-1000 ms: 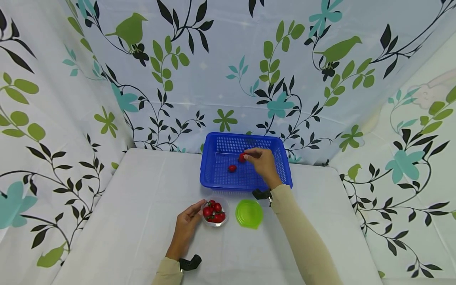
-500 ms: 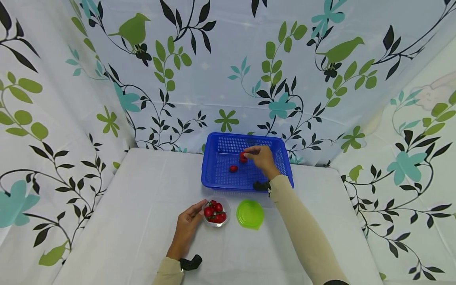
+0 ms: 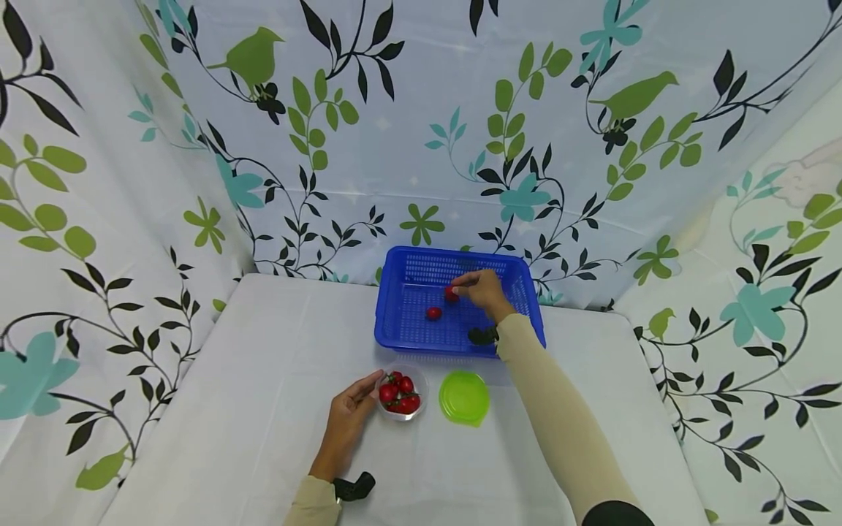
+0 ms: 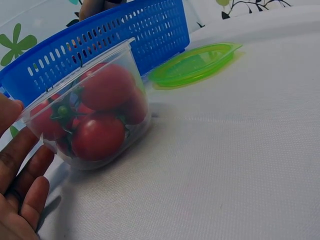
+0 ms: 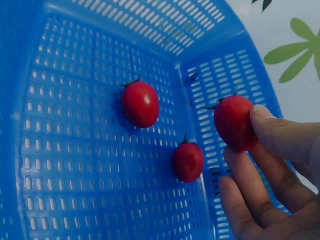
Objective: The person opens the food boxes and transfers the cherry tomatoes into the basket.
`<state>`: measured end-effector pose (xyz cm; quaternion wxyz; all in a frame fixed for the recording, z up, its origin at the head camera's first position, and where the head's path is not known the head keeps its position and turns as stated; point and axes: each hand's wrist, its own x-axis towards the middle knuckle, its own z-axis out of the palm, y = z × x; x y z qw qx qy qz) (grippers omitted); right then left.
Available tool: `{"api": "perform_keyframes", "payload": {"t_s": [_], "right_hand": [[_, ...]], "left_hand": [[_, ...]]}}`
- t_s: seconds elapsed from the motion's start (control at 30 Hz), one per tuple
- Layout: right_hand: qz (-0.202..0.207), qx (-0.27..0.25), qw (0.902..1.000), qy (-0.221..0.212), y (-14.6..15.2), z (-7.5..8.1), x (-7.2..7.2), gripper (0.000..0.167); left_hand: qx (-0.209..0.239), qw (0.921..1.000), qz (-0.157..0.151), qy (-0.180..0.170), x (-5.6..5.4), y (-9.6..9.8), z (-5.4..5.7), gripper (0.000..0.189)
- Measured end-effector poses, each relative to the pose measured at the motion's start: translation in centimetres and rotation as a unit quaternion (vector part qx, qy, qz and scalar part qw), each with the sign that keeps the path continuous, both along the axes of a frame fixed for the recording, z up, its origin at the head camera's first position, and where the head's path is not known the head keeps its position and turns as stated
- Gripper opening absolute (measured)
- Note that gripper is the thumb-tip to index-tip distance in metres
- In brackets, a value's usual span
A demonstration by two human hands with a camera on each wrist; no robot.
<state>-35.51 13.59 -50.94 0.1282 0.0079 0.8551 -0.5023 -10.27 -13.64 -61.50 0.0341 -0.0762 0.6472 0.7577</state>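
My right hand is over the blue basket, pinching a red cherry tomato between thumb and fingertips. In the right wrist view, two more cherry tomatoes, one upper and one lower, lie on the basket's slotted floor, green stems attached. My left hand holds the left side of a small clear plastic container, its thumb at the rim and fingers against the wall. Several red tomatoes with green stems fill this uncovered container.
A bright green lid lies on the white-covered table, right of the container and in front of the basket. Behind the basket hangs a leaf-and-bird patterned curtain, which also rises along both sides.
My right wrist has moved forward over the basket's front rim while the hand keeps hold of a tomato. My left hand stays at the container. The head view has shifted slightly.
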Motion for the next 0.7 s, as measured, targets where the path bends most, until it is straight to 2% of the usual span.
{"api": "perform_keyframes", "payload": {"t_s": [0.43, 0.7], "right_hand": [[0.018, -0.004, 0.9993, -0.033, -0.4, -0.6, -0.3, 0.022], [0.013, 0.021, 0.9987, -0.044, -0.3, -1.5, -0.6, 0.020]], "left_hand": [[-0.005, 1.0000, 0.000, -0.003, 0.0, -0.1, 0.0, 0.038], [0.006, 0.9999, -0.004, -0.009, 0.0, -0.2, -0.2, 0.039]]}}
